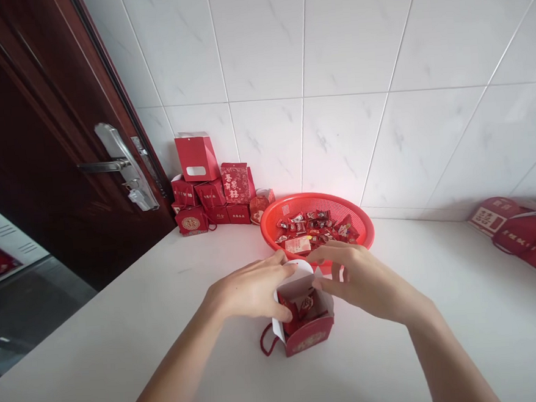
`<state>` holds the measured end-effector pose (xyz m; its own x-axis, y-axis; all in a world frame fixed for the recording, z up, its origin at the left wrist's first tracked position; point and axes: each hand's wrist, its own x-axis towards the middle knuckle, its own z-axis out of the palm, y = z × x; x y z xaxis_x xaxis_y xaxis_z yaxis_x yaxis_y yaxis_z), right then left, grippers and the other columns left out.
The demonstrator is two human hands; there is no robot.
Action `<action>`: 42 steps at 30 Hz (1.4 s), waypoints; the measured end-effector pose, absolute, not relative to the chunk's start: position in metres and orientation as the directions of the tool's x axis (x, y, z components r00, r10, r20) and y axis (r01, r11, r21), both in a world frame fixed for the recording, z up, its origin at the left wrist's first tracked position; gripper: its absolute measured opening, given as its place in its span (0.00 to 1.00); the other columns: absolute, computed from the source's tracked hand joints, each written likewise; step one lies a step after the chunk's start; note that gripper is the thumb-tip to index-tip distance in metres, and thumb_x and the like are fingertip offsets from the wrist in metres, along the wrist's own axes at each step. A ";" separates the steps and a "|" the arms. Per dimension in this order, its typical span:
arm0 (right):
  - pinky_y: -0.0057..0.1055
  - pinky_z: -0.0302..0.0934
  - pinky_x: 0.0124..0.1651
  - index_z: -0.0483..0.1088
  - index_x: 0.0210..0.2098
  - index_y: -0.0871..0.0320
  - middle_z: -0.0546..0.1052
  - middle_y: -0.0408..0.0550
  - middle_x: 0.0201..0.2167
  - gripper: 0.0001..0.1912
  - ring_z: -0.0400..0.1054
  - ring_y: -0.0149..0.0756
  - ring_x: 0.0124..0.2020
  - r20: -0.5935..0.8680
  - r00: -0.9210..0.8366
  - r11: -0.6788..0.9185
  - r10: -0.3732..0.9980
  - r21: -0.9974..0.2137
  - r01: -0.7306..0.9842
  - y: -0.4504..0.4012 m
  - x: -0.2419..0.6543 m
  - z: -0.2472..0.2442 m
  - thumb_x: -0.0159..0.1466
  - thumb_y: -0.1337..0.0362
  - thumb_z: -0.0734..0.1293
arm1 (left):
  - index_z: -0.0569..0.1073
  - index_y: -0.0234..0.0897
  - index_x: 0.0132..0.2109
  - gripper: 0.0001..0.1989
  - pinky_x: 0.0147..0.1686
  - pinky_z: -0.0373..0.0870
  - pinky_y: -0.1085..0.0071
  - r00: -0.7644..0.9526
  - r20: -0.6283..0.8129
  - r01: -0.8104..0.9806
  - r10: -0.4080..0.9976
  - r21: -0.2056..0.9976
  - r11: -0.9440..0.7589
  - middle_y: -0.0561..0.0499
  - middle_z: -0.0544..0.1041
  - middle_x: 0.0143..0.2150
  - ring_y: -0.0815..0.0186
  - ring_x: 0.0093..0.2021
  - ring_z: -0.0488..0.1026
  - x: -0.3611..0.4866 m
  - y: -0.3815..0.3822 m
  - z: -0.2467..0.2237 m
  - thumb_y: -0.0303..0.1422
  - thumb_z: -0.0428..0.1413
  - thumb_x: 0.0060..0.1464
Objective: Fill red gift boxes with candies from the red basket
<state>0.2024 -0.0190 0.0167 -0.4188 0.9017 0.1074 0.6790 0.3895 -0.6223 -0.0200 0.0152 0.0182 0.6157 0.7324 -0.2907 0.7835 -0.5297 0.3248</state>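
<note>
A small red gift box with gold print stands on the white table in front of me, its top flaps up and their white insides showing. Red-wrapped candies lie inside it. My left hand grips the box's left side, thumb at the inner edge and fingers behind the white flap. On the other side, my right hand has its thumb and fingers bent around the right rear flap. A dark red cord handle loops out at the box's left. The fingertips of both hands are partly hidden behind the flaps.
Right behind the box sits a red plastic basket of wrapped candies. Several red gift boxes are stacked against the tiled wall at back left. More red packages lie at far right. A brown door borders the table's left.
</note>
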 end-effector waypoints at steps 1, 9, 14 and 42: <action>0.30 0.61 0.34 0.75 0.50 0.51 0.77 0.46 0.44 0.14 0.69 0.33 0.33 0.090 -0.453 0.402 0.887 -0.631 0.664 -0.020 0.205 0.018 0.64 0.63 0.68 | 0.68 0.51 0.61 0.33 0.42 0.71 0.68 0.604 -0.304 0.792 0.737 0.330 -0.514 0.50 0.70 0.55 0.55 0.51 0.73 -0.019 0.015 0.019 0.43 0.63 0.47; 0.32 0.64 0.39 0.77 0.47 0.50 0.76 0.46 0.43 0.13 0.70 0.36 0.38 -0.058 -0.550 0.415 0.833 -0.591 0.692 -0.026 0.221 0.016 0.62 0.61 0.72 | 0.71 0.48 0.61 0.29 0.41 0.70 0.67 0.594 -0.332 0.798 0.733 0.364 -0.481 0.46 0.68 0.54 0.54 0.49 0.73 -0.015 0.017 0.022 0.48 0.59 0.54; 0.32 0.65 0.42 0.77 0.47 0.50 0.78 0.46 0.44 0.13 0.71 0.38 0.40 -0.097 -0.563 0.412 0.821 -0.582 0.701 -0.030 0.230 0.016 0.63 0.61 0.71 | 0.63 0.51 0.69 0.44 0.48 0.70 0.66 0.635 -0.375 0.762 0.676 0.446 -0.469 0.46 0.67 0.60 0.54 0.53 0.73 -0.024 0.028 0.023 0.60 0.60 0.49; 0.32 0.58 0.39 0.72 0.40 0.57 0.78 0.49 0.43 0.10 0.71 0.43 0.43 -0.280 -0.702 0.539 0.654 -0.478 0.693 -0.039 0.209 0.001 0.59 0.66 0.72 | 0.70 0.41 0.47 0.20 0.37 0.67 0.65 0.555 -0.258 0.831 0.790 0.216 -0.513 0.47 0.73 0.49 0.52 0.45 0.75 0.008 0.010 0.002 0.47 0.63 0.53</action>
